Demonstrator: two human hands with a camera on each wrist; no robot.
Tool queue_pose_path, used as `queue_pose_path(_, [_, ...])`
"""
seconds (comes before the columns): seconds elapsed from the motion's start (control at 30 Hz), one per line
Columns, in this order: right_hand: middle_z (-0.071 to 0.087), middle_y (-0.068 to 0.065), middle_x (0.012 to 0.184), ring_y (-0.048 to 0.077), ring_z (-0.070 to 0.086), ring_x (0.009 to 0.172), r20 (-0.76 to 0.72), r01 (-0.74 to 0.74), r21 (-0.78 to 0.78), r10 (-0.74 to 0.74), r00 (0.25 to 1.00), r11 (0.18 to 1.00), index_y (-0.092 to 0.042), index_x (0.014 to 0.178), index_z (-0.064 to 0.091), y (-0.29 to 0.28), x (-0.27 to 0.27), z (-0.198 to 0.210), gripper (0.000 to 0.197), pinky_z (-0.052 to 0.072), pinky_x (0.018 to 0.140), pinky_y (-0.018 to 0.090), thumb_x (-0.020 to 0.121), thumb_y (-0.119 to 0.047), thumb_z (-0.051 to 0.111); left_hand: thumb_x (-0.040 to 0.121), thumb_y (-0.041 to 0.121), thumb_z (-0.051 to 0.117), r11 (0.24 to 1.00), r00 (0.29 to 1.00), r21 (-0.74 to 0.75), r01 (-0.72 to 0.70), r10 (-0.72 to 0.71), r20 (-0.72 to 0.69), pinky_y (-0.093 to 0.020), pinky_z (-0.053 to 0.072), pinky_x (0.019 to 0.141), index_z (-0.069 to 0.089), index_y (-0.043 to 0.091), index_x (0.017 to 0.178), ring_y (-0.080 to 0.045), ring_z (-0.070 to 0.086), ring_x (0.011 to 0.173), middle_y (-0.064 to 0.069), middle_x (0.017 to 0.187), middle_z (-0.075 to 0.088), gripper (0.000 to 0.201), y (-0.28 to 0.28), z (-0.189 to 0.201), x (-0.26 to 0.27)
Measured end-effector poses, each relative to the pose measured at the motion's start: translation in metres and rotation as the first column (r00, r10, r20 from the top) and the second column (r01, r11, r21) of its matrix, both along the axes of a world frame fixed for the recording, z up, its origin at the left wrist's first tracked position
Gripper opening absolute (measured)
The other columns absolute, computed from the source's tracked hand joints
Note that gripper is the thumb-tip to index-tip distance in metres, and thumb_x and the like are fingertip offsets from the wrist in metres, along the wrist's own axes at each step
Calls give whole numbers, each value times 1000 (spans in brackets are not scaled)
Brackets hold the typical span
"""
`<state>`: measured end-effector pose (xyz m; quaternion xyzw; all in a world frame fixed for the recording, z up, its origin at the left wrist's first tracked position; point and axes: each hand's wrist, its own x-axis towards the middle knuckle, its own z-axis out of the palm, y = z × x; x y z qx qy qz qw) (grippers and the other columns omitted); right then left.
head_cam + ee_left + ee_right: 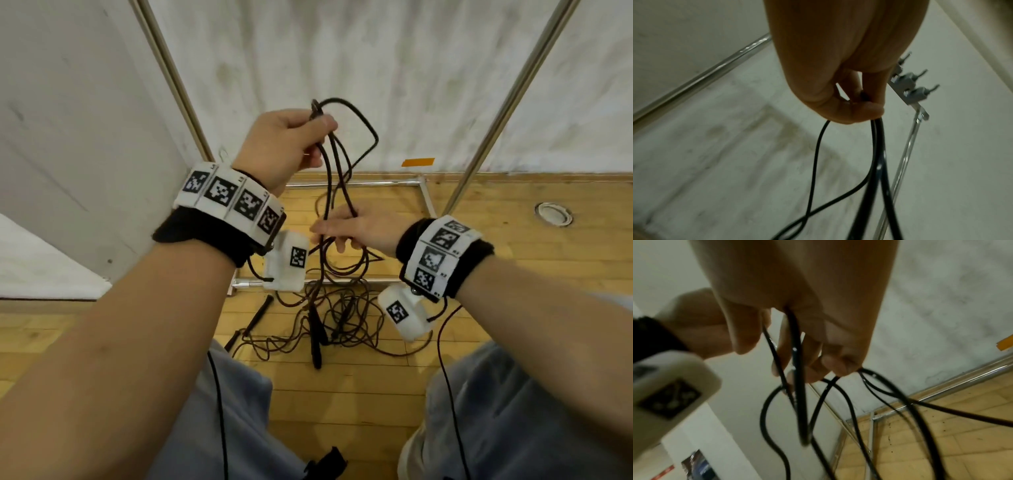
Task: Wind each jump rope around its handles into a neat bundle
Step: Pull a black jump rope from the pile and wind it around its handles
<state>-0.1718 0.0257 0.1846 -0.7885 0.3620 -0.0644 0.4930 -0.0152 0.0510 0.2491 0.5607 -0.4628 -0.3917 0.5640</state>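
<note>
Both hands hold the jump rope [337, 171]: the left hand [284, 144] pinches its gathered loops high, the right hand [359, 228] grips the strands lower. Strands hang nearly vertical between them, down to the tangled pile [329, 315] on the floor [513, 274].

The jump rope [337, 178] is dark brown-black, its handles [315, 337] black. The floor [346, 394] is honey-yellow wood planks. The far wall [394, 68] is off-white with grey smudges and bears an orange tape strip [418, 162]. The wristbands [227, 200] show black-and-white square code patterns.
</note>
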Motion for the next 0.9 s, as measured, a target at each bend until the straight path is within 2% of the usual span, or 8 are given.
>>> queue_pose_path(0.1, [69, 10, 87, 20, 57, 77, -78, -28, -111, 19, 997, 993, -18, 84, 72, 0, 3, -4, 28, 42, 73, 34, 92, -38, 54, 89, 15, 65, 994, 995, -45, -95, 94, -11, -19, 47, 53, 70, 10, 76, -9, 49, 49, 2, 60, 53, 14, -3, -1, 9])
queue_pose_path(0.23, [62, -10, 71, 4, 52, 62, -200, 2, -243, -52, 978, 970, -23, 75, 70, -15, -2, 7, 36, 34, 56, 18, 95, -41, 47, 90, 31, 63, 968, 969, -58, -245, 244, -21, -25, 50, 58, 65, 9, 79, -11, 60, 57, 1, 65, 60, 25, -6, -11, 13])
queue_pose_path(0.33, [48, -9, 54, 9, 44, 52, 32, 163, -124, -160, 987, 979, -20, 71, 68, -25, -5, 18, 41, 32, 61, 27, 96, -41, 44, 82, 55, 59, 979, 992, 202, -22, -3, 125, -35, 56, 80, 67, 20, 93, -10, 69, 90, 5, 93, 73, 37, -3, -25, 7])
queue_pose_path(0.47, [42, -14, 41, 5, 35, 41, 235, 305, -19, -292, 927, 952, -20, 65, 61, -29, -3, 30, 42, 32, 53, 24, 97, -39, 42, 88, 35, 65, 852, 868, 435, 290, -426, 256, -40, 46, 98, 71, 10, 93, -19, 64, 104, -4, 105, 72, 26, 3, -48, -11])
queue_pose_path(0.57, [43, -14, 43, 0, 37, 36, 259, 373, -87, -341, 904, 924, -19, 64, 61, -30, 0, 35, 42, 30, 49, 17, 98, -34, 42, 90, 28, 64, 867, 844, 398, 300, -436, 313, -37, 41, 78, 62, -6, 80, -29, 54, 76, -17, 83, 61, 36, 2, -55, -16])
queue_pose_path(0.67, [46, -9, 53, 0, 39, 37, 252, 446, -174, -398, 882, 878, -20, 62, 58, -35, 1, 35, 44, 29, 49, 16, 99, -31, 39, 88, 30, 66, 912, 815, 363, 193, -355, 458, -25, 35, 66, 63, 4, 67, -11, 48, 58, 1, 63, 52, 33, -3, -58, -14])
queue_pose_path(0.77, [42, -7, 51, 3, 39, 38, 285, 558, -221, -494, 821, 800, -18, 61, 56, -41, -1, 34, 44, 27, 50, 20, 100, -28, 37, 85, 30, 69, 965, 787, 260, 34, -186, 588, -22, 39, 76, 62, 32, 64, -1, 59, 80, 15, 91, 64, 22, -5, -61, -11])
queue_pose_path(0.9, [41, -8, 51, 6, 40, 48, 252, 623, -330, -570, 782, 709, -13, 70, 59, -48, -4, 34, 40, 29, 49, 15, 100, -28, 37, 83, 26, 69, 935, 652, 349, -65, -225, 724, -22, 39, 78, 66, 25, 75, -13, 63, 86, 11, 87, 66, 8, -9, -64, -5])
